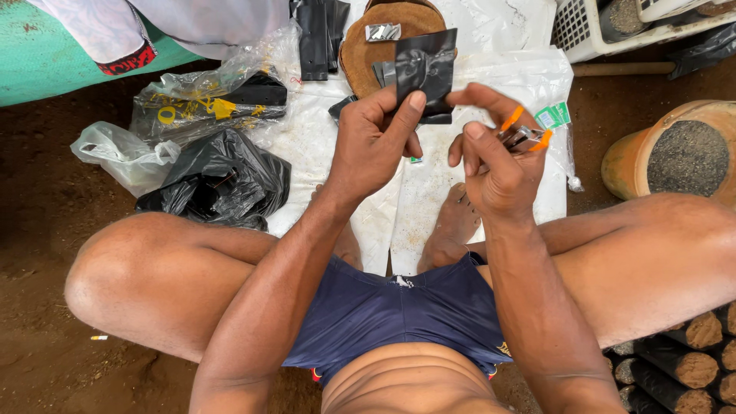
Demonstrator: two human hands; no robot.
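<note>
My left hand point(376, 142) pinches a small flat black plastic bag point(426, 69) and holds it up over the white sheet point(498, 84). My right hand point(494, 157) grips a small tool with orange handles point(523, 132), its metal part close to the bag's right edge; thumb and forefinger reach toward the bag. Behind the bag sits a round brown wooden piece point(360, 54) with a small silvery foil scrap point(382, 32) on it. I sit cross-legged, my feet resting on the sheet.
Black plastic bags point(222, 180), a clear bag point(123, 153) and a clear pack of black bags point(207, 100) lie left. Right are a clay pot of gritty soil point(682, 153), a white crate point(613, 31) and filled black seedling bags point(682, 368). Small green packets point(553, 115) lie on the sheet.
</note>
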